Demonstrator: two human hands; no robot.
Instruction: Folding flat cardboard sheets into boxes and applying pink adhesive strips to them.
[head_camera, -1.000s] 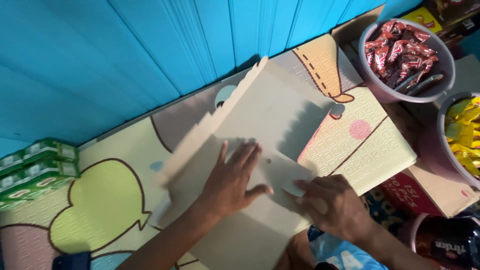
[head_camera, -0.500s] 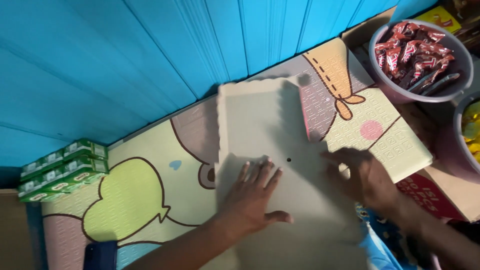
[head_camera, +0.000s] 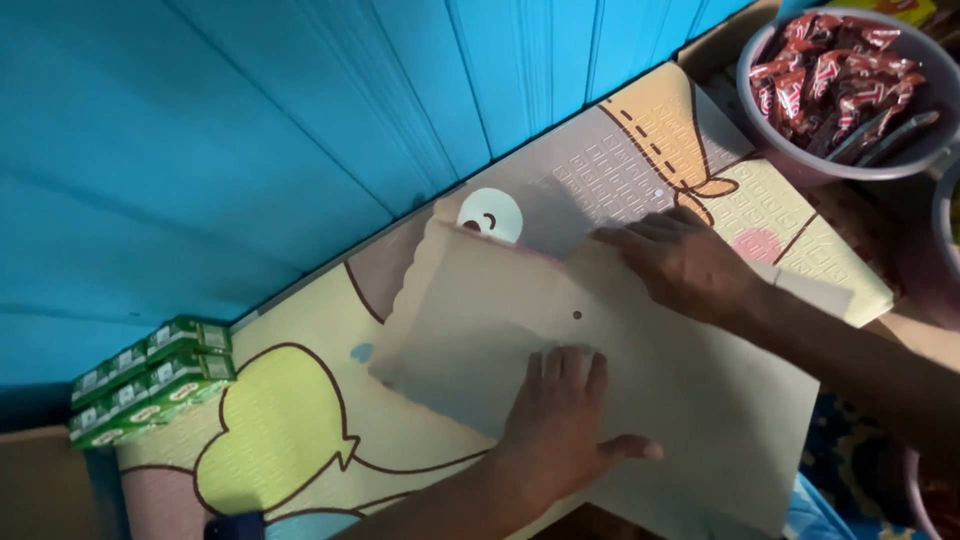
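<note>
I count one flat beige cardboard sheet with a scalloped edge (head_camera: 620, 380) under my two hands, left (head_camera: 565, 430) and right (head_camera: 685, 262). One patterned foam mat (head_camera: 290, 430) lies beneath. At far right sits one grey round tub (head_camera: 790, 165) of red wrapped sweets, too many to count. At near left, one stack of small green cartons (head_camera: 145, 380).

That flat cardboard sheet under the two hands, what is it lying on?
The cardboard sheet lies on a cartoon-printed foam mat, with the left hand and right hand pressed flat on top. The mat's pattern beneath the sheet is covered, so anything under it cannot be seen.
</note>
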